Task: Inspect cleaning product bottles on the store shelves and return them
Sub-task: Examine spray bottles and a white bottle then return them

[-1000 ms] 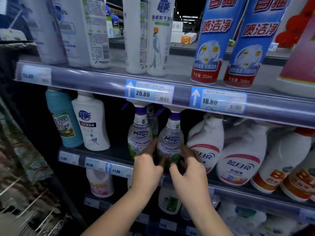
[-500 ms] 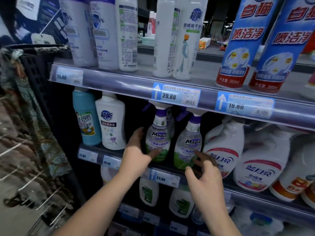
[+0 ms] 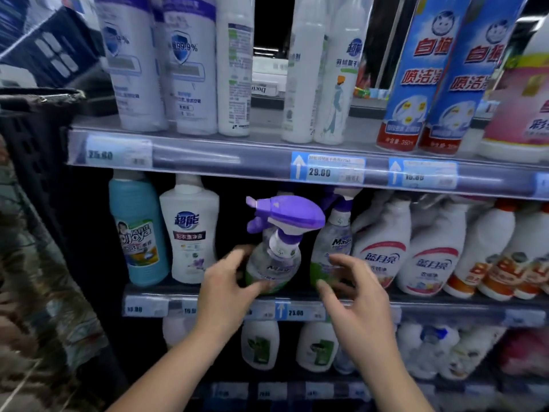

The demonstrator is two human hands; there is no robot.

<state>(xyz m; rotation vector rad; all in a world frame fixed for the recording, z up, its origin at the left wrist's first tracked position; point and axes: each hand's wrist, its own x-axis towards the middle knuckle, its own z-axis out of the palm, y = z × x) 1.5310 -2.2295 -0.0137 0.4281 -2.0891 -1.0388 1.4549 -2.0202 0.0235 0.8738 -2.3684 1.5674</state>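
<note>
A clear spray bottle (image 3: 274,257) with a purple trigger head and green label band leans forward out of the middle shelf (image 3: 430,309). My left hand (image 3: 228,288) is shut on its lower body. A second, matching spray bottle (image 3: 334,245) stands upright just to its right. My right hand (image 3: 355,291) hovers with fingers spread in front of that second bottle, holding nothing. Motion blur softens both hands.
A blue bottle (image 3: 138,230) and a white bottle (image 3: 190,230) stand left of the sprays; white and red detergent jugs (image 3: 383,248) stand on the right. Tall cans fill the top shelf (image 3: 193,157). Hanging fabric (image 3: 38,292) is at far left.
My left hand has closed on the left spray bottle and pulled it forward, tilting it out of the shelf. My right hand has let go of the right bottle and opened.
</note>
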